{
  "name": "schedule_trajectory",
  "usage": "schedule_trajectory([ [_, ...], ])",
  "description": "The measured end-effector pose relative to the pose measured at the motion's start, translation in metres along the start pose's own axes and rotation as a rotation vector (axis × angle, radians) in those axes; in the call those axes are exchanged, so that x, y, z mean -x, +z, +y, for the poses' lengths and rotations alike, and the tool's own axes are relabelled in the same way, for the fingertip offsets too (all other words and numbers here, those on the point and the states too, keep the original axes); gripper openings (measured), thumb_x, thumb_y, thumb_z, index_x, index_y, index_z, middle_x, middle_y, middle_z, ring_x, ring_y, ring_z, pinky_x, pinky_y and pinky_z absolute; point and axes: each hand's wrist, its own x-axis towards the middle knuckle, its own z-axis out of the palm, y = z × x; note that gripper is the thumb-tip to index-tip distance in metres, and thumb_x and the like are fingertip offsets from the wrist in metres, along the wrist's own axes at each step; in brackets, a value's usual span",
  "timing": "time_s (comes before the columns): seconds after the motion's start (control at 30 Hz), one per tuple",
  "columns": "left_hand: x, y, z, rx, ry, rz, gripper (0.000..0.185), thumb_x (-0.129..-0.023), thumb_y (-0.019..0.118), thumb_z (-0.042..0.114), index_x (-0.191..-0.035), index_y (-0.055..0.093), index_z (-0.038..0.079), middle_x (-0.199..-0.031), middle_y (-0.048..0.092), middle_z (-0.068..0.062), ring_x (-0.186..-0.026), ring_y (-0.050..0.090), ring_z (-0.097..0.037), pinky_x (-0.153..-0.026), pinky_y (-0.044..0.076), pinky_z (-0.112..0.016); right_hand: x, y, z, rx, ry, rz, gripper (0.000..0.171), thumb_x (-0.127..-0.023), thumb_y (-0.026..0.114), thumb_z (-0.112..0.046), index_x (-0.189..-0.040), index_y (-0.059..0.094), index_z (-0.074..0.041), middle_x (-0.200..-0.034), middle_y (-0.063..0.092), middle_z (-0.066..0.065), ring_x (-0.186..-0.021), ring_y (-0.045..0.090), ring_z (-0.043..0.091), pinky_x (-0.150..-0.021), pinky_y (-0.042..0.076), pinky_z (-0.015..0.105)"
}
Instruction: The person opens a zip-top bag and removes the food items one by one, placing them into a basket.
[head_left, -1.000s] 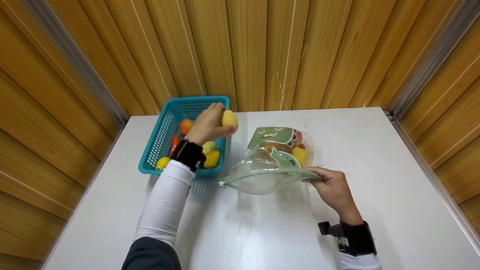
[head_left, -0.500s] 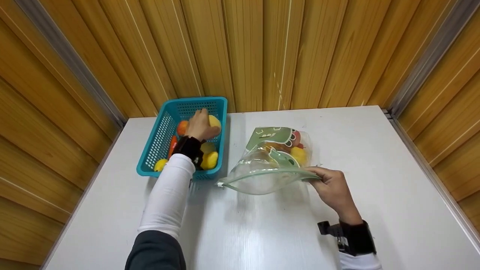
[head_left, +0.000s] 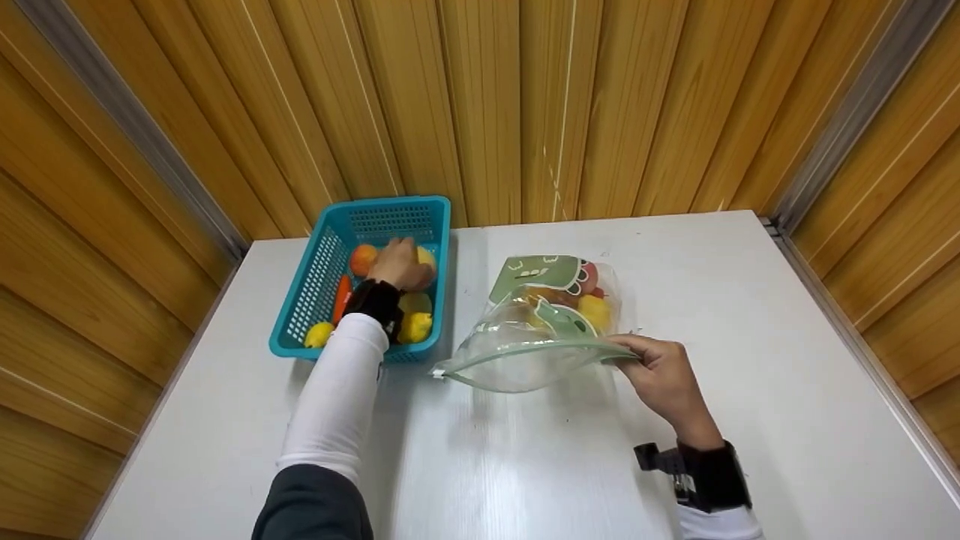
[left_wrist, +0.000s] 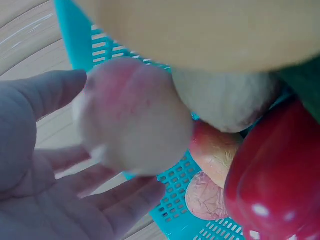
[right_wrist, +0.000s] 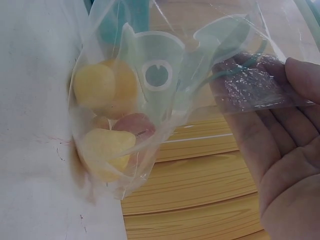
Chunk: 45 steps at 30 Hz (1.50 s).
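Note:
My left hand (head_left: 396, 265) is down inside the teal basket (head_left: 442, 225). In the left wrist view its thumb and fingers are round a pale peach (left_wrist: 132, 120) with a pink blush; the peach is slightly blurred. To the right, my right hand (head_left: 664, 382) pinches the green zip edge of a clear zip bag (head_left: 525, 367). The bag's mouth gapes toward me and its far end lies on the table. Yellow fruits (right_wrist: 107, 155) and a reddish one (right_wrist: 136, 129) show through the plastic, beside a green printed pattern.
The basket also holds an orange-red fruit (head_left: 364, 259), a carrot (head_left: 343, 297), a lemon (head_left: 319, 334) and another yellow fruit (head_left: 415, 328). A shiny red bell pepper (left_wrist: 275, 170) shows in the left wrist view. Wood-look panels (head_left: 480, 112) stand behind the white table (head_left: 510, 465).
My left hand has moved from above the basket's right rim, where it held the yellowish fruit, down and left into the basket. My right hand and the bag stay nearly still.

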Motion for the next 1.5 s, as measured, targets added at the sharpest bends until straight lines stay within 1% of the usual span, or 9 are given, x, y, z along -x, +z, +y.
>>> schedule_trajectory([
  [0.1,-0.001,-0.001,0.002,-0.076,-0.015,-0.115,0.046,-0.104,0.051,0.023,-0.143,0.054,0.000,-0.141,0.054,-0.020,-0.116,0.051,-0.037,-0.108,0.044,-0.052,0.000,-0.001,0.000,0.003,-0.003,-0.004,0.022,-0.085,0.072,0.015,-0.100,0.080,0.002,-0.089,0.078,0.003,-0.074,0.066,0.003,-0.069,0.054,0.013],
  [0.23,-0.003,-0.002,0.003,-0.143,-0.044,-0.226,0.048,-0.112,0.037,0.029,-0.147,0.052,0.001,-0.149,0.052,-0.018,-0.123,0.051,-0.033,-0.115,0.039,-0.048,0.000,0.000,0.000,0.008,-0.004,-0.006,0.022,-0.085,0.071,0.016,-0.100,0.080,0.002,-0.089,0.078,0.000,-0.073,0.065,0.003,-0.069,0.054,0.014],
  [0.47,0.000,-0.006,0.006,-0.141,-0.081,-0.270,0.042,-0.112,0.038,0.022,-0.148,0.052,0.006,-0.144,0.054,-0.016,-0.121,0.051,-0.032,-0.112,0.041,-0.048,0.000,0.000,-0.001,0.010,-0.002,-0.008,0.022,-0.085,0.072,0.016,-0.099,0.080,0.002,-0.089,0.079,0.004,-0.075,0.065,0.001,-0.070,0.054,0.013],
  [0.73,0.023,-0.012,0.027,-0.141,0.158,-0.170,0.047,-0.107,0.045,0.019,-0.151,0.049,0.002,-0.155,0.048,-0.020,-0.136,0.051,-0.036,-0.114,0.042,-0.053,0.000,0.000,0.000,0.011,0.016,-0.008,0.023,-0.085,0.072,0.015,-0.100,0.080,0.001,-0.090,0.079,0.005,-0.078,0.067,0.002,-0.071,0.054,0.014],
  [0.93,0.065,-0.014,0.063,-0.107,0.303,-0.019,0.038,-0.107,0.055,0.020,-0.141,0.063,0.005,-0.141,0.063,-0.015,-0.123,0.061,-0.031,-0.103,0.053,-0.045,-0.001,0.000,0.000,0.012,0.021,-0.011,0.023,-0.084,0.072,0.016,-0.100,0.080,0.003,-0.091,0.079,0.008,-0.082,0.068,0.000,-0.072,0.055,0.014],
  [1.13,0.131,-0.007,0.093,0.061,0.559,0.104,0.027,-0.104,0.061,0.017,-0.126,0.071,0.006,-0.114,0.072,-0.009,-0.094,0.065,-0.021,-0.083,0.058,-0.031,-0.001,0.000,-0.001,0.012,0.013,-0.012,0.023,-0.085,0.070,0.017,-0.100,0.080,0.003,-0.090,0.079,0.008,-0.079,0.068,0.001,-0.070,0.055,0.015],
  [1.3,0.185,0.010,0.103,0.162,0.743,0.048,0.021,-0.104,0.061,0.014,-0.120,0.074,0.010,-0.100,0.071,-0.002,-0.083,0.060,-0.015,-0.072,0.054,-0.024,-0.001,-0.001,-0.002,0.021,0.002,-0.009,0.022,-0.086,0.070,0.016,-0.101,0.080,0.002,-0.091,0.079,0.011,-0.080,0.069,0.001,-0.070,0.055,0.014],
  [1.4,0.202,0.024,0.106,0.117,0.776,0.015,0.021,-0.105,0.059,0.015,-0.120,0.074,0.013,-0.097,0.069,0.002,-0.081,0.058,-0.014,-0.072,0.052,-0.022,-0.002,-0.001,-0.002,0.025,-0.002,-0.007,0.023,-0.086,0.071,0.016,-0.101,0.080,0.002,-0.092,0.079,0.012,-0.081,0.069,0.001,-0.071,0.055,0.014],
  [1.5,0.205,0.040,0.109,0.043,0.758,0.009,0.021,-0.105,0.060,0.014,-0.121,0.074,0.014,-0.096,0.069,0.003,-0.080,0.058,-0.013,-0.073,0.053,-0.022,-0.001,-0.001,-0.001,0.021,0.009,-0.008,0.022,-0.086,0.070,0.016,-0.101,0.080,0.002,-0.093,0.078,0.013,-0.082,0.069,0.001,-0.072,0.056,0.014],
])
